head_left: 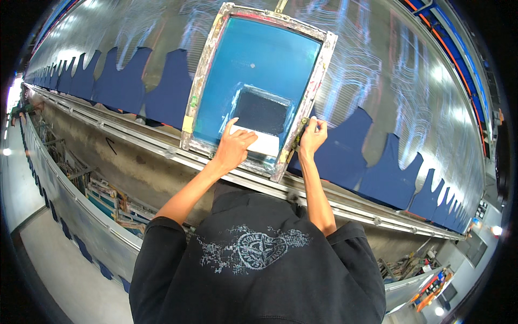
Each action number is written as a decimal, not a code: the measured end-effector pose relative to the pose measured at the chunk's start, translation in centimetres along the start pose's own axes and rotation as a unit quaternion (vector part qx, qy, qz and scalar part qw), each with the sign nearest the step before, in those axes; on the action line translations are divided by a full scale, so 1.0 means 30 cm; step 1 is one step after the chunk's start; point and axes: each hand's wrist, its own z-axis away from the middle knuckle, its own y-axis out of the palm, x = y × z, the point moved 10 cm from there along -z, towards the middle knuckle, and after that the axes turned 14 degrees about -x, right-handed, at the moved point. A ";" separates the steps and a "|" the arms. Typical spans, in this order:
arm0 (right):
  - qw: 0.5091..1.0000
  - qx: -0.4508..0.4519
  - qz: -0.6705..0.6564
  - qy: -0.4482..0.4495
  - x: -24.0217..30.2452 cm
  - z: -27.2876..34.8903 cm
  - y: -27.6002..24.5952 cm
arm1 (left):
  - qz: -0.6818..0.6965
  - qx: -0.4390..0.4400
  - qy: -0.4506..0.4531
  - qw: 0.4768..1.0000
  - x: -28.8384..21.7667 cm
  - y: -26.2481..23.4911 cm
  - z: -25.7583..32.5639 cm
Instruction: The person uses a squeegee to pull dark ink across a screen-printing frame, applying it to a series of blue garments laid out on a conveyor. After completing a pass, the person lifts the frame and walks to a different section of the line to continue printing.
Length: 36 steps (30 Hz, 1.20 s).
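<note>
A screen-printing frame with worn, paint-spotted sides lies tilted on the long table. Its blue mesh has a dark ink patch near the close end. Just below that patch is a flat white scraper. My left hand grips the scraper's left part, with the index finger stretched along its upper corner. At the frame's right side, my right hand is closed, fingers curled around the edge by a small yellowish metal fitting. The fingertips' exact grip is partly hidden.
Navy cut fabric pieces lie in a row along the table on both sides of the frame. A metal rail runs along its near edge. Behind me, another long table stands with cluttered shelves beneath.
</note>
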 end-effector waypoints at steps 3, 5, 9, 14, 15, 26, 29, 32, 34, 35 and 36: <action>0.999 0.006 -0.029 -0.017 0.031 0.191 0.238 | 0.004 -0.018 -0.011 1.000 0.262 -0.142 0.077; 0.998 0.020 0.022 0.049 0.003 0.274 0.322 | 0.006 -0.027 -0.019 0.999 0.367 -0.192 0.096; 0.993 -0.013 0.115 -0.035 0.065 0.339 0.394 | 0.031 -0.014 -0.009 0.999 0.460 -0.213 0.101; 0.968 0.052 0.244 -0.008 0.093 0.338 0.426 | 0.052 0.096 -0.010 0.994 0.515 -0.152 0.018; 0.955 0.045 0.271 -0.111 0.188 0.332 0.439 | 0.050 0.158 -0.020 0.986 0.537 -0.120 -0.005; 0.776 0.375 0.323 -0.391 0.441 0.534 0.890 | 0.019 0.078 0.040 0.996 0.669 -0.094 -0.426; 0.806 0.361 0.299 -0.362 0.403 0.671 0.749 | 0.031 0.042 0.042 0.998 0.594 -0.138 -0.241; 0.814 0.350 0.266 -0.381 0.435 0.827 0.605 | 0.049 0.061 0.030 0.997 0.510 -0.188 -0.055; 0.776 0.420 0.328 -0.337 0.391 0.875 0.574 | 0.052 0.118 0.005 0.992 0.504 -0.182 -0.021; 0.809 0.393 0.290 -0.328 0.425 0.847 0.558 | 0.034 0.193 -0.005 0.981 0.514 -0.149 -0.014; 0.827 0.383 0.280 -0.301 0.429 0.806 0.551 | 0.011 0.258 -0.013 0.966 0.534 -0.120 -0.022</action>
